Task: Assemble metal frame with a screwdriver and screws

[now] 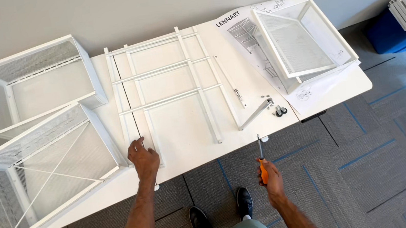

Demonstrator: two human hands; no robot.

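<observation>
Right hand [273, 178] is clasping an orange-handled screwdriver [261, 158], fingers wrapped around it, its metal shaft pointing up toward the table edge. Left hand [143, 158] is lying spread on the white metal frame [166, 85]. Small screws and wheels [275, 106], hard to make out, are lying beyond the screwdriver tip. Mesh baskets [34, 83] are sitting left of the frame.

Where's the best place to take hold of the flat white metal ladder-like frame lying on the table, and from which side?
Probably the near ends of the white metal ladder-like frame, coming from the table's front edge. It lies flat with long rails running away from the person, and the left hand already rests at its near end. Open gaps between the thin rails let fingers wrap around one. The right hand holds an orange-handled screwdriver.
</observation>
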